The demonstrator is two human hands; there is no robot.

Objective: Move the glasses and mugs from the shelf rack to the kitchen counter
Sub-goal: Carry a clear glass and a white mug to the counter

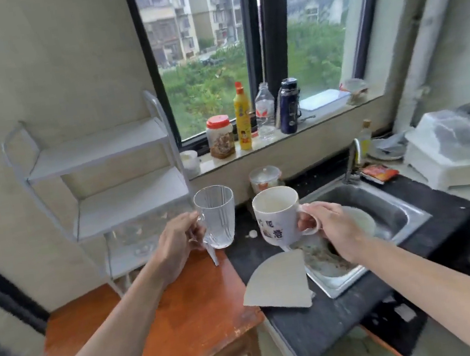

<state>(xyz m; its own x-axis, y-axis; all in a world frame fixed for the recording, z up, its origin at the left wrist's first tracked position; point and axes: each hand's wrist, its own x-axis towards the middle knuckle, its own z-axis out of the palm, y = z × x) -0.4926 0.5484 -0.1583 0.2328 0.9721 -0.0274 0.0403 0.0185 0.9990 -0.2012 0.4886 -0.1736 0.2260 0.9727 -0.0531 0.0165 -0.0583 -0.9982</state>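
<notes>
My left hand [177,241] grips the handle of a clear ribbed glass mug [216,215], held upright in the air above the corner of the wooden table. My right hand [331,226] holds a white ceramic mug [277,217] with blue characters by its handle, upright above the dark kitchen counter [325,322]. The white shelf rack [111,178] stands on the table at the left. Its top two shelves are bare. More clear glassware [137,238] sits blurred on its lowest shelf.
A steel sink [384,204] with dirty dishes lies right of the mugs. A broken white plate piece [277,284] rests on the counter. A lidded glass jar [265,177] stands by the wall. Bottles line the window sill [248,114]. The orange wooden table [170,324] is on the left.
</notes>
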